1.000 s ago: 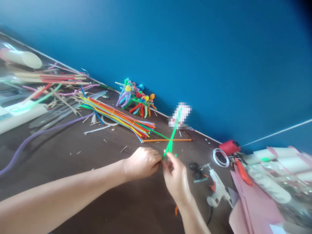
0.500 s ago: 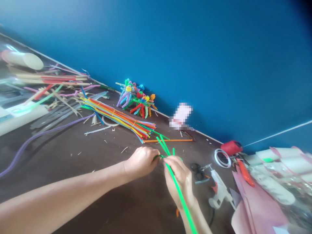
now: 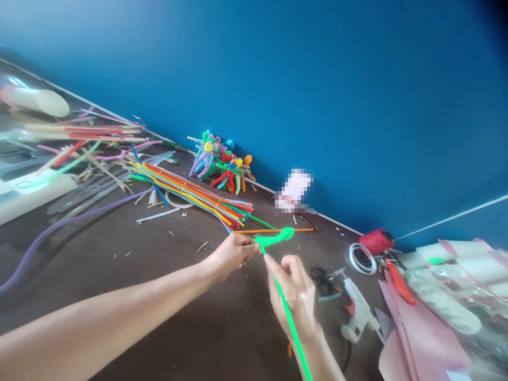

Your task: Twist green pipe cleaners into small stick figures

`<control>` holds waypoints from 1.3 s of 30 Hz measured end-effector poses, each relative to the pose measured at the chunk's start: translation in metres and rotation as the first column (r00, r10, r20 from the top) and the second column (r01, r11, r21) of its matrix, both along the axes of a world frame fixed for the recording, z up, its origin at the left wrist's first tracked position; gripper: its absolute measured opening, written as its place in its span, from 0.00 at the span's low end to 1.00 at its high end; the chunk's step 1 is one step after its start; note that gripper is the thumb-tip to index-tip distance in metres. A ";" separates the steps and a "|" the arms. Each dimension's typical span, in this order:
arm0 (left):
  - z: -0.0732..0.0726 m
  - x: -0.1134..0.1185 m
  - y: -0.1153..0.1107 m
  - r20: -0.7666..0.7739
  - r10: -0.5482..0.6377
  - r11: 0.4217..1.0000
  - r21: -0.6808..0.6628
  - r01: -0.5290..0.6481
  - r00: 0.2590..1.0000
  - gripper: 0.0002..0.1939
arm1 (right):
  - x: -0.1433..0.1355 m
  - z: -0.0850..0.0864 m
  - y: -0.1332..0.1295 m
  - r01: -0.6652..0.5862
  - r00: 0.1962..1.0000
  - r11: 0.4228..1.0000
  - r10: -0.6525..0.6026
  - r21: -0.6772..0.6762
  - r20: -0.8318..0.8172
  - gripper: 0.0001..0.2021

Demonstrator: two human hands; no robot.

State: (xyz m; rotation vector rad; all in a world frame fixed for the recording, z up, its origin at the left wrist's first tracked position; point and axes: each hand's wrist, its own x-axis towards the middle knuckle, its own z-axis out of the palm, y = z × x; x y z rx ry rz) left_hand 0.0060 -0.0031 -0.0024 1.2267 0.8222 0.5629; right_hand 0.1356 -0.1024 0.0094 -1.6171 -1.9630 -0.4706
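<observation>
Above the middle of the dark table, my left hand [image 3: 235, 255] pinches a bent green pipe cleaner [image 3: 278, 238], its looped end sticking out to the right. A long straight green length [image 3: 291, 323] runs from the pinch down toward the lower edge of the view. My right hand [image 3: 294, 293] is closed, with thumb and finger on that length just below the left fingertips. Beyond the hands lies a bundle of coloured pipe cleaners [image 3: 194, 193], and an orange pipe cleaner [image 3: 289, 230] lies beside it.
Small pipe-cleaner figures [image 3: 222, 161] stand by the blue wall [image 3: 317, 95]. To the right are scissors [image 3: 325, 280], a white glue gun [image 3: 359, 312], a red spool [image 3: 376, 241], a white ring [image 3: 362, 258] and pink sheets [image 3: 420, 333]. Sticks and scraps [image 3: 91, 132] cover the left side.
The green pipe cleaner's loose ends pointed up before; now a bent loop points right from my left fingers. My right hand has shifted slightly down along the long length.
</observation>
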 end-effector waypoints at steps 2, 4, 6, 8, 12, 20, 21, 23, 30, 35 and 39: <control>-0.001 0.000 0.001 0.123 -0.007 0.988 -0.154 0.026 0.992 0.13 | 0.001 -0.001 0.001 -0.035 0.996 0.999 0.032 -0.037 -0.082 0.15; -0.002 -0.001 0.003 0.226 -0.012 0.953 -0.292 0.079 0.974 0.13 | 0.002 -0.003 0.004 -0.082 0.962 0.993 0.056 -0.087 -0.268 0.14; -0.003 -0.002 0.005 0.319 -0.015 0.907 -0.394 0.147 0.948 0.11 | 0.004 -0.007 0.008 -0.129 0.860 0.983 0.046 -0.129 -0.509 0.11; -0.004 -0.004 0.006 0.417 -0.048 0.857 -0.450 0.252 0.908 0.09 | 0.006 -0.011 0.012 -0.178 0.662 0.969 -0.014 -0.174 -0.749 0.08; -0.004 -0.008 0.003 0.582 -0.150 0.744 -0.466 0.479 0.799 0.07 | 0.007 -0.020 0.016 -0.334 0.018 0.924 -0.191 -0.186 -0.981 0.07; -0.013 -0.001 -0.001 0.464 -0.073 0.847 -0.439 0.300 0.883 0.09 | 0.005 -0.022 0.016 -0.300 -0.038 0.930 -0.236 -0.214 -0.971 0.13; -0.013 -0.001 -0.001 0.445 -0.060 0.856 -0.437 0.276 0.893 0.09 | 0.005 -0.023 0.016 -0.270 0.043 0.936 -0.221 -0.224 -0.974 0.14; -0.014 0.000 -0.002 0.435 -0.047 0.858 -0.443 0.260 0.899 0.09 | 0.005 -0.023 0.014 -0.234 0.216 0.943 -0.187 -0.237 -0.958 0.14; -0.015 0.001 0.000 0.457 -0.024 0.861 -0.443 0.251 0.889 0.09 | 0.002 -0.015 0.007 -0.247 0.655 0.958 0.053 -0.147 -0.754 0.16; -0.012 0.003 -0.003 0.401 -0.036 0.927 -0.328 0.180 0.915 0.11 | 0.007 -0.018 0.009 -0.296 0.637 0.944 0.084 -0.143 -0.766 0.14; -0.013 0.004 -0.004 0.356 -0.037 0.947 -0.285 0.147 0.934 0.13 | 0.016 -0.023 0.016 -0.219 0.408 0.955 -0.095 -0.199 -0.908 0.13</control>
